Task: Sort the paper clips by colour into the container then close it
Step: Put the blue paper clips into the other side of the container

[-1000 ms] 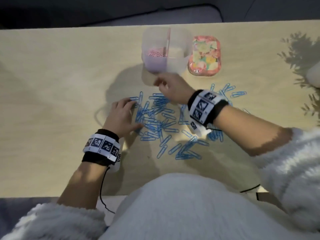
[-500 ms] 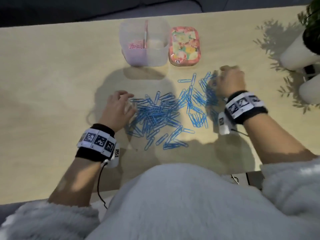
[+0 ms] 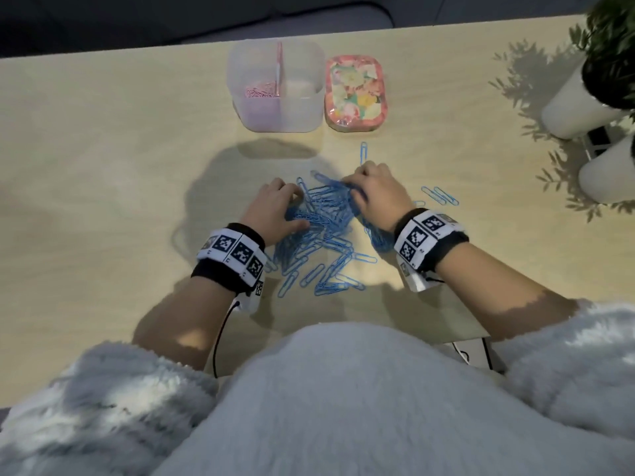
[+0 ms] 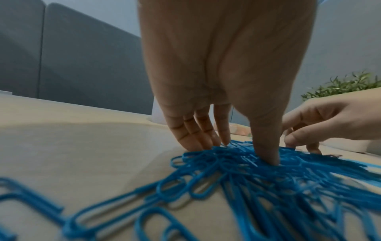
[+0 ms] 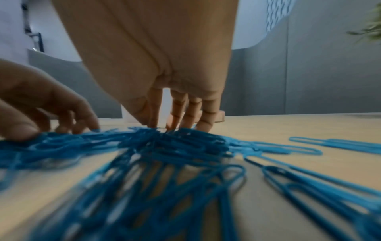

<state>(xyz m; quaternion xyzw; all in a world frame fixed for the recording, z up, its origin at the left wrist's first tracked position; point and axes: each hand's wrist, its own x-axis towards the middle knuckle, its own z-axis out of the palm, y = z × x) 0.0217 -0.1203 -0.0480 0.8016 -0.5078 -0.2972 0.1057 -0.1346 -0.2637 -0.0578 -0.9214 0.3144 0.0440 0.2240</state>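
Several blue paper clips [image 3: 323,235] lie heaped on the wooden table between my hands. My left hand [image 3: 285,207] presses its straight fingers and thumb [image 4: 268,156] into the heap's left side. From the right, my right hand [image 3: 367,190] rakes the heap [image 5: 164,143] with its fingers [image 5: 191,120] pointing down. Neither hand grips a clip. Behind stands the clear, open container [image 3: 305,108], split by a divider. Pink clips [image 3: 261,92] lie in its left compartment. Nothing shows in the right one. The floral lid [image 3: 355,92] lies just right of it.
Stray blue clips lie apart from the heap: one [image 3: 363,152] beyond my right hand and a pair [image 3: 441,195] to its right. Two white pots [image 3: 574,108] with green plants stand at the table's right edge. My fluffy sleeves fill the near edge.
My right hand has swept left from the spread's right edge, bunching the blue clips toward the middle. My left hand has closed in too. The spread is now a tighter heap.
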